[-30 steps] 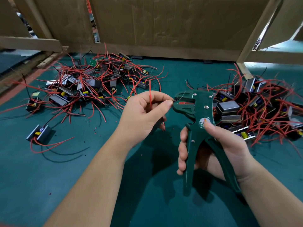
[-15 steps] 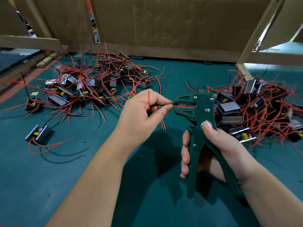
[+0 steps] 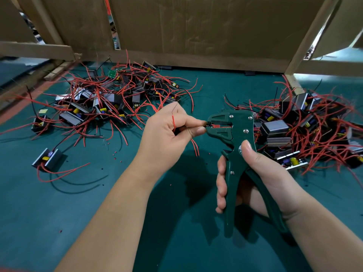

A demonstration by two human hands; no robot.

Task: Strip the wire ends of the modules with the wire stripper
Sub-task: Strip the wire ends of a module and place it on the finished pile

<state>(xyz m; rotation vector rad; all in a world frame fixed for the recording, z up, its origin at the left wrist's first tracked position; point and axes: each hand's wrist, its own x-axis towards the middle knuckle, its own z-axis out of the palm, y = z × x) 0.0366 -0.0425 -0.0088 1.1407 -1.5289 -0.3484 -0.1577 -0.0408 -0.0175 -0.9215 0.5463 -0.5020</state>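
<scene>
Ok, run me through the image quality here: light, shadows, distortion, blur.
Head view: no strong glare on the wire stripper; the left hand, pinching a wire, and the right hand throw a soft dark shadow onto the green mat; daylight washes out the upper-right patch; the wide-angle lens splays the wooden post; hands sharp, no motion blur.

Wire end [image 3: 206,123]: advanced from the wire stripper [image 3: 233,134] mouth into its head.
Red wire [image 3: 173,121]: upright length above the left hand [image 3: 167,138] now shorter.
Hanging wires [image 3: 195,148]: more length now shows below the left hand.
</scene>
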